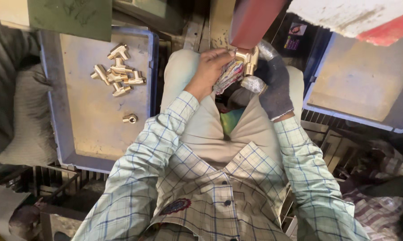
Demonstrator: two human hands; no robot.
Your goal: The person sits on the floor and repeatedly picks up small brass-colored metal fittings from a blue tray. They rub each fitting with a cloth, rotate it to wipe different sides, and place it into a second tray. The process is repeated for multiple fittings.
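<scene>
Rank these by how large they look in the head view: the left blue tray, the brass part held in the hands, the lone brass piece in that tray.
1. Left blue tray, by far the largest.
2. Held brass part.
3. Lone brass piece, smallest; though the held part's distance from the camera may differ, so this order is unsure.

I see a shirt [237,192] with pale green and blue checks. The trousers [201,129] are tan. The right hand [275,82] has a dark grey glove. The left hand [209,71] is bare and holds a rag [229,73] with pink, white and blue stripes. The fitting [248,59] shines gold. The left tray [153,67] has a blue rim and a dusty tan floor, with more gold fittings [116,70] in it. The block [252,20] above is dark red.
</scene>
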